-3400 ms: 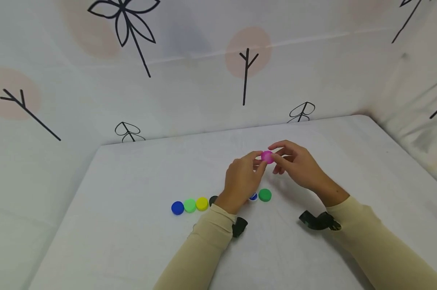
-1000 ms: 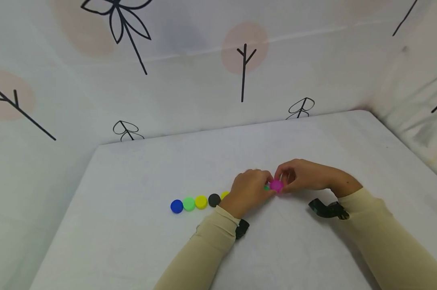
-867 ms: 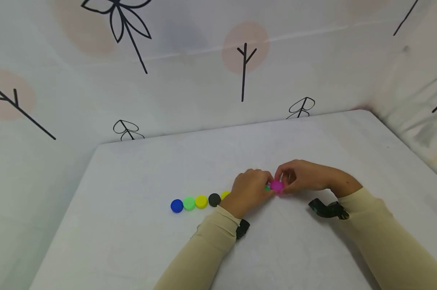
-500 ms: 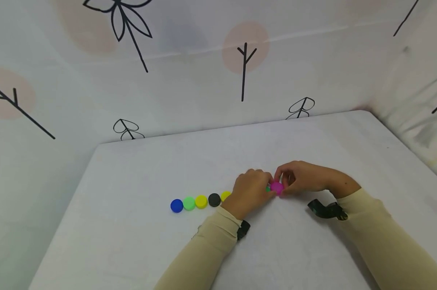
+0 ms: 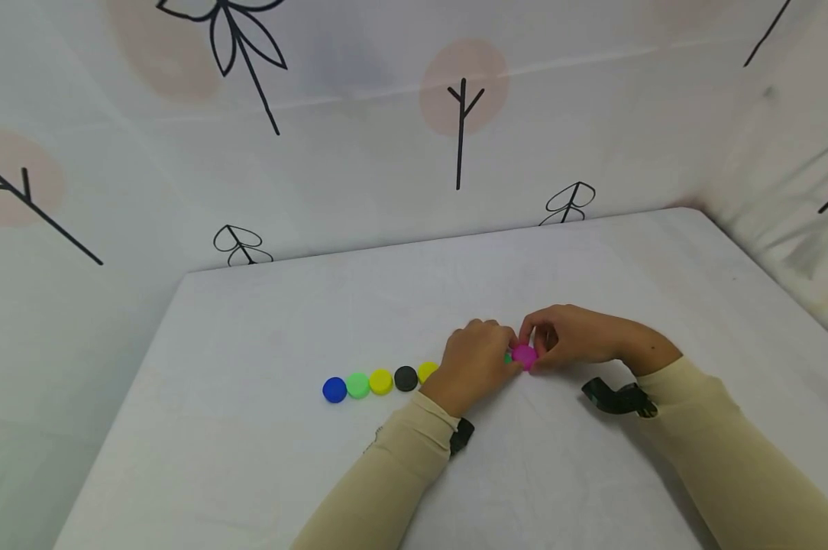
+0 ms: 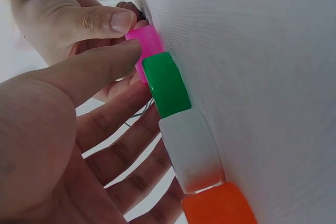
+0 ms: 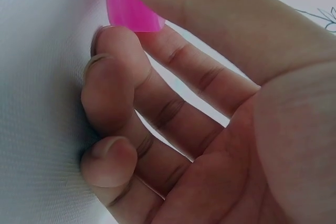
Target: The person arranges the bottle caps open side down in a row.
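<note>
A pink bottle cap [image 5: 524, 357] is at the right end of a row of caps on the white cloth. My right hand [image 5: 579, 334] pinches it between thumb and forefinger; in the right wrist view, the other fingers curl beneath the pink cap [image 7: 134, 11]. From the left, my left hand [image 5: 474, 359] has its thumb and forefinger on the same cap. The left wrist view shows the pink cap [image 6: 151, 38] against a green cap [image 6: 167, 85], followed by a white cap [image 6: 189, 148] and an orange cap [image 6: 220, 205]. My left hand hides these last two in the head view.
Leftward the row runs on through a yellow cap [image 5: 428, 371], a black cap [image 5: 405, 378], another yellow cap [image 5: 381, 382], a light green cap [image 5: 358, 385] and a blue cap [image 5: 334, 389]. Behind the table hangs a white patterned cloth [image 5: 359, 176].
Both hands have brought the pink cap down from behind the row to its right end, beside the green cap. Over the last second hands and cap have barely moved.
</note>
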`<action>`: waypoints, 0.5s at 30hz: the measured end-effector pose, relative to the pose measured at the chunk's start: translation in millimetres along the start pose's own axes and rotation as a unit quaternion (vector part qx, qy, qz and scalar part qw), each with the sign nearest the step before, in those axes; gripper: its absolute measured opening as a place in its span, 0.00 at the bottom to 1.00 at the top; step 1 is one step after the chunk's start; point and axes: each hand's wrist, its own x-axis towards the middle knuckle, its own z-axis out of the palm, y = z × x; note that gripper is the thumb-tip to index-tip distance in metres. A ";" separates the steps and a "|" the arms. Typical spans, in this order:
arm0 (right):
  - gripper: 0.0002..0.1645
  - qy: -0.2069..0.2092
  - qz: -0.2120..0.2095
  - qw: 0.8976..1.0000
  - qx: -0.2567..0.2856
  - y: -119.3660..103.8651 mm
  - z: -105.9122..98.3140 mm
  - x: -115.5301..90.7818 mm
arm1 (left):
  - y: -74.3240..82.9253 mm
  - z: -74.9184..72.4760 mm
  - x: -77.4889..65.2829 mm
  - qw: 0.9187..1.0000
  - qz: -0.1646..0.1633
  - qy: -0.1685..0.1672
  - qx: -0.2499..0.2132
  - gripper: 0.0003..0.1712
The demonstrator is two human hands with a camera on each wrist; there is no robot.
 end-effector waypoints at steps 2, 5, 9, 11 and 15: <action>0.16 -0.002 0.005 1.000 -0.001 0.6 0.3 0.5 | 0.5 0.0 -0.1 1.000 -0.004 -0.004 0.000 0.12; 0.17 -0.003 0.006 1.000 -0.004 0.8 0.6 1.1 | 0.9 0.1 0.2 1.000 -0.007 -0.006 0.000 0.12; 0.17 0.003 0.001 1.000 -0.010 0.7 0.3 1.5 | 0.9 -0.1 1.2 1.000 -0.006 -0.004 -0.002 0.12; 0.17 0.005 0.000 1.000 -0.006 0.5 1.3 1.6 | 0.8 0.6 0.9 1.000 -0.008 -0.004 -0.001 0.12; 0.17 0.003 0.012 1.000 -0.003 0.5 4.1 0.2 | -0.1 4.4 0.1 1.000 -0.010 -0.008 -0.008 0.13</action>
